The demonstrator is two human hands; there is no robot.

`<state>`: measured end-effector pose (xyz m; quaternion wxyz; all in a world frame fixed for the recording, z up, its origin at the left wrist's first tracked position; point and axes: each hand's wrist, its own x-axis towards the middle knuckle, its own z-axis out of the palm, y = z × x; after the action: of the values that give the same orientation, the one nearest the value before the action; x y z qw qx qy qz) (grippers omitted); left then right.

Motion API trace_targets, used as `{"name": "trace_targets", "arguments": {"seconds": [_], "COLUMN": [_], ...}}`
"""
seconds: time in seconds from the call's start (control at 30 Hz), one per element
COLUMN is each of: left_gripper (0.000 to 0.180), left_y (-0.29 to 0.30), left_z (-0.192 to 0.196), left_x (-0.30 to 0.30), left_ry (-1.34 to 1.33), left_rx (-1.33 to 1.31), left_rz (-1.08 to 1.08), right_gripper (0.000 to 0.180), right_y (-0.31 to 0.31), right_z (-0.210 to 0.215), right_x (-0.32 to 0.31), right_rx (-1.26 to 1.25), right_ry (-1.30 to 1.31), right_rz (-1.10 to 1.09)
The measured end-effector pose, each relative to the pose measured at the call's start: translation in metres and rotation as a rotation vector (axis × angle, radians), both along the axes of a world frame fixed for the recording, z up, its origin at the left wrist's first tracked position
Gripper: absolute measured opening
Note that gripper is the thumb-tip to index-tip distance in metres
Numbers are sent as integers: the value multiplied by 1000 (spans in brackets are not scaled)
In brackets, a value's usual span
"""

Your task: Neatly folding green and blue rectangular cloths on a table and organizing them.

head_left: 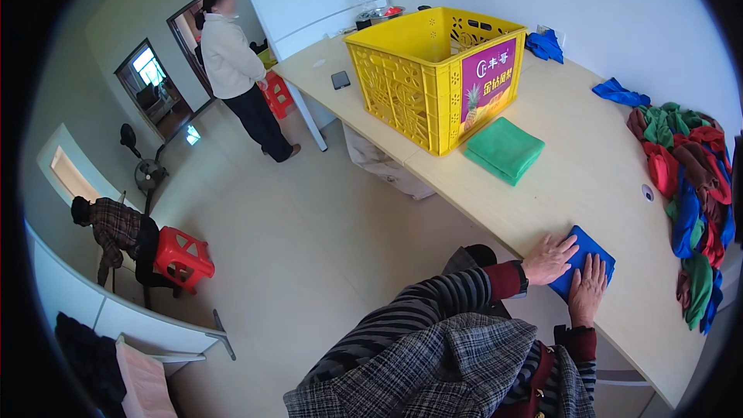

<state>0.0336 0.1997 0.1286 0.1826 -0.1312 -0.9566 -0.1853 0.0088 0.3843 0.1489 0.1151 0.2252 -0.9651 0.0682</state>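
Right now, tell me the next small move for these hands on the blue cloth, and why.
Probably lift the folded blue cloth and set it by the green stack. Both the left hand and right hand lie flat on it, it looks fully folded, and the folded green ones sit beside the yellow crate.

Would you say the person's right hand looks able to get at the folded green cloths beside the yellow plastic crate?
Probably yes: the right hand rests on the folded blue cloth, and only bare tabletop lies between it and the folded green cloths, though it looks like a stretch.
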Motion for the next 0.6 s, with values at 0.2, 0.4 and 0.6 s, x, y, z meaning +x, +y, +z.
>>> {"name": "trace_targets", "arguments": {"seconds": [0.2, 0.4, 0.6], "left_gripper": [54, 53, 50], "left_y": [0, -1, -6], "left_z": [-1, -21, -34], "left_x": [6, 10, 14], "left_ry": [6, 203, 261], "left_rx": [22, 37, 144], "left_rz": [3, 75, 65], "right_gripper": [55, 55, 55], "right_y": [2, 1, 5], "right_z": [-2, -1, -8], "right_x": [-1, 0, -7], "right_rx": [7, 30, 69], "right_ry": [34, 23, 37], "right_rz": [21, 34, 71]}}
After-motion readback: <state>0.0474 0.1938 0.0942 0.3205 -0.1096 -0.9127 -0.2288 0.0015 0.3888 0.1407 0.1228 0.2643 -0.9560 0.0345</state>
